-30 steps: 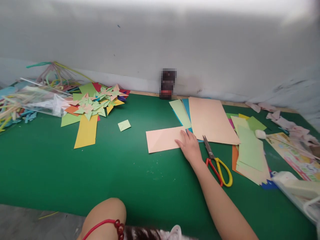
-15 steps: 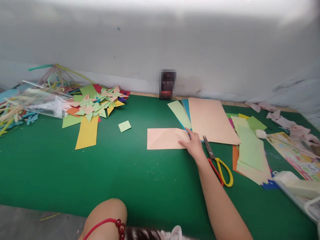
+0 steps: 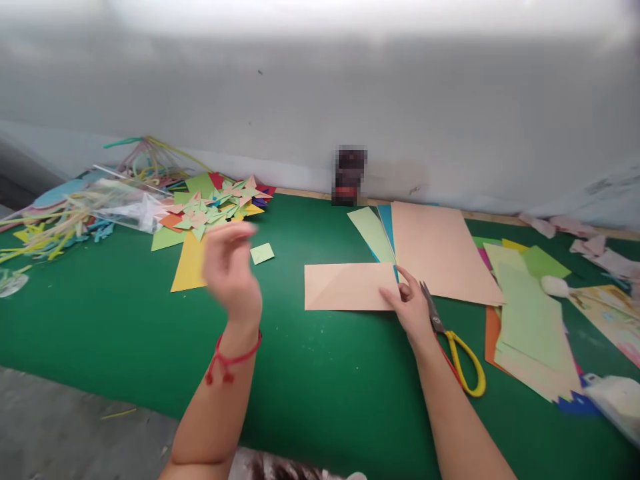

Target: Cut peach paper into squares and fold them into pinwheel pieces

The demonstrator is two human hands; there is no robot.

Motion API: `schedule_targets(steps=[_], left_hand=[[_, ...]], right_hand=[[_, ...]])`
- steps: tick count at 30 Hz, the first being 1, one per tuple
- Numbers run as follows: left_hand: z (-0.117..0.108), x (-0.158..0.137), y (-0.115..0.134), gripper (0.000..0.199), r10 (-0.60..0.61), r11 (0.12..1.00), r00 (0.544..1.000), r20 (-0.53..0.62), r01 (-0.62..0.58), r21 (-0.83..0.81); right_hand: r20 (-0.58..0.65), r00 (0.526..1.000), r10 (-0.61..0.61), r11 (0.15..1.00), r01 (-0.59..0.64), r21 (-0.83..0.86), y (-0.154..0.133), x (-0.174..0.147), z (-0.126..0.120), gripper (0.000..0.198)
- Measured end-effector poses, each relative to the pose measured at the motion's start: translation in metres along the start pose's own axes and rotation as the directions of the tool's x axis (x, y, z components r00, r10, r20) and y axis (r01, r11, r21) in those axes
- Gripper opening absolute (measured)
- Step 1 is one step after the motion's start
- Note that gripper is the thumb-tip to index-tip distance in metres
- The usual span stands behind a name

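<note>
Pink strip of paper [image 3: 345, 287] lies flat mid-table, between the front and back edges of the green table [image 3: 320, 400], long side roughly along the back edge. Right hand [image 3: 407, 297] is half open at the strip's right end: thumb on top, index finger at the far corner, light hold. Left hand [image 3: 233, 267] is up above the table toward its left edge, fingers loosely curled; blurred, but seems to hold nothing. Scissors [image 3: 439, 324] just beside right hand. Strip should be very light, a bit stiff like thin card, easy to crease or dent, likely to slide on the smooth top. Best taken by the short ends or corners, finger and thumb, no squeezing mid-length.
</note>
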State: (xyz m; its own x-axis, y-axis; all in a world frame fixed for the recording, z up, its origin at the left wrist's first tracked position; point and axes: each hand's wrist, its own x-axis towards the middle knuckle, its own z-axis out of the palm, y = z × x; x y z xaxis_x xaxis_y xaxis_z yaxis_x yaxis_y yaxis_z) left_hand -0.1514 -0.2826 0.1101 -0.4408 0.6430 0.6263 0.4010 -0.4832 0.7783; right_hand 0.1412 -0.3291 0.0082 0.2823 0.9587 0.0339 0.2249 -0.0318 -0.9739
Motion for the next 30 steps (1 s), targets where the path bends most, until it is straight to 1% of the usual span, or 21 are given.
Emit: schedule_targets(steps=[1, 2, 3, 4, 5, 6, 8, 11, 14, 17, 19, 20, 22, 24, 25, 26, 27, 30], left_hand=[[0.003, 0.0, -0.014, 0.024, -0.051, 0.992, 0.992, 0.112, 0.037, 0.12], [0.006, 0.0, -0.029, 0.025, -0.138, 0.96, 0.967, 0.214, 0.077, 0.269], [0.008, -0.001, -0.045, 0.027, -0.234, 0.895, 0.935, 0.265, 0.102, 0.433], [0.01, -0.003, -0.061, 0.032, -0.322, 0.799, 0.904, 0.281, 0.1, 0.594], [0.011, -0.005, -0.075, 0.038, -0.357, 0.758, 0.893, 0.273, 0.107, 0.643], [0.011, -0.007, -0.087, 0.045, -0.376, 0.734, 0.889, 0.263, 0.113, 0.669], [0.01, -0.011, -0.104, 0.048, -0.396, 0.699, 0.885, 0.245, 0.117, 0.705], [0.006, -0.012, -0.114, 0.045, -0.405, 0.669, 0.886, 0.224, 0.12, 0.734], [0.001, -0.009, -0.114, 0.041, -0.398, 0.674, 0.891, 0.217, 0.123, 0.728], [0.001, -0.006, -0.107, 0.028, -0.348, 0.741, 0.897, 0.272, 0.085, 0.667], [0.005, -0.007, -0.099, 0.019, -0.27, 0.809, 0.898, 0.347, 0.017, 0.588], [0.008, -0.009, -0.094, 0.02, -0.224, 0.84, 0.894, 0.387, -0.024, 0.542], [0.015, -0.015, -0.086, 0.026, -0.149, 0.883, 0.872, 0.467, -0.095, 0.459], [0.022, -0.022, -0.083, 0.033, -0.087, 0.907, 0.846, 0.527, -0.152, 0.394], [0.025, -0.025, -0.083, 0.036, -0.038, 0.914, 0.815, 0.578, -0.205, 0.35], [0.028, -0.028, -0.085, 0.039, -0.019, 0.911, 0.79, 0.612, -0.239, 0.336], [0.03, -0.03, -0.087, 0.041, -0.031, 0.903, 0.767, 0.641, -0.253, 0.347], [0.031, -0.032, -0.095, 0.054, -0.172, 0.867, 0.739, 0.651, -0.2, 0.456]], right_hand=[[-0.006, 1.0, -0.01, 1.0, 0.01, -0.025, 0.001, 0.0, 0.0, 0.065], [-0.01, 1.0, -0.02, 0.998, 0.019, -0.06, 0.002, 0.0, 0.001, 0.064], [-0.013, 0.999, -0.029, 0.994, 0.027, -0.105, 0.002, 0.0, 0.002, 0.062], [-0.018, 0.999, -0.037, 0.986, 0.033, -0.161, 0.003, 0.0, 0.002, 0.059], [-0.021, 0.999, -0.045, 0.976, 0.04, -0.213, 0.003, 0.0, 0.003, 0.057], [-0.025, 0.998, -0.055, 0.965, 0.047, -0.258, 0.003, -0.001, 0.003, 0.055], [-0.024, 0.997, -0.071, 0.951, 0.06, -0.302, 0.003, -0.001, 0.004, 0.054], [-0.014, 0.998, -0.067, 0.948, 0.06, -0.311, 0.003, -0.002, 0.003, 0.054], [-0.015, 0.997, -0.072, 0.945, 0.063, -0.32, 0.005, -0.001, 0.003, 0.055], [-0.018, 0.997, -0.08, 0.959, 0.072, -0.275, 0.008, 0.0, 0.003, 0.057], [-0.031, 0.997, -0.069, 0.971, 0.06, -0.231, 0.01, 0.0, 0.003, 0.058], [-0.044, 0.997, -0.058, 0.978, 0.048, -0.204, 0.01, 0.0, 0.003, 0.058], [-0.068, 0.997, -0.035, 0.99, 0.025, -0.141, 0.01, 0.0, 0.003, 0.059], [-0.084, 0.996, -0.016, 0.998, 0.011, -0.057, 0.008, 0.0, 0.003, 0.064], [-0.086, 0.996, -0.01, 1.0, 0.008, -0.017, 0.008, 0.001, 0.002, 0.066], [-0.087, 0.996, -0.005, 1.0, 0.006, 0.014, 0.007, 0.001, 0.002, 0.068], [-0.09, 0.996, 0.001, 0.999, 0.003, 0.038, 0.007, 0.001, 0.001, 0.069], [-0.1, 0.995, 0.015, 0.998, -0.009, 0.063, 0.007, 0.002, 0.0, 0.069]])
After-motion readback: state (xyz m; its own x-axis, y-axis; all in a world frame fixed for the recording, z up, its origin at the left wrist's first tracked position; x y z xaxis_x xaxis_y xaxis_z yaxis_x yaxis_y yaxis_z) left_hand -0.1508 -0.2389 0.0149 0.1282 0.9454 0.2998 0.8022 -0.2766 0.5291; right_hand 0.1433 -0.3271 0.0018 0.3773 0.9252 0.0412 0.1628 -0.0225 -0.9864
